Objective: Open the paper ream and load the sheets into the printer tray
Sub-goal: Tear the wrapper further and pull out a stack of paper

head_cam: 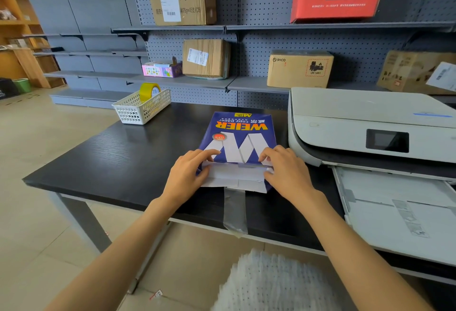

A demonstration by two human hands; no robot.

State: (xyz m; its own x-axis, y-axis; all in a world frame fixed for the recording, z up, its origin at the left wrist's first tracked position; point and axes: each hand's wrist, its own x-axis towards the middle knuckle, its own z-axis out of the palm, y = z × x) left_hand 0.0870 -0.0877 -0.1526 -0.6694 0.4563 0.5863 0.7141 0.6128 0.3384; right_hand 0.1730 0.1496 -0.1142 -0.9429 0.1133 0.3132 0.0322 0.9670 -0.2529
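A blue paper ream with a big white W lies flat on the black table, its near end unfolded into white flaps. My left hand grips the near left corner of the wrapper. My right hand grips the near right corner, fingers on top of the wrapper. The white printer stands just right of the ream. Its paper tray is pulled out toward me past the table edge, with no sheets in it.
A strip of clear tape hangs over the table's front edge below the ream. A white basket holding a yellow tape roll sits at the table's far left. Grey shelves with cardboard boxes stand behind.
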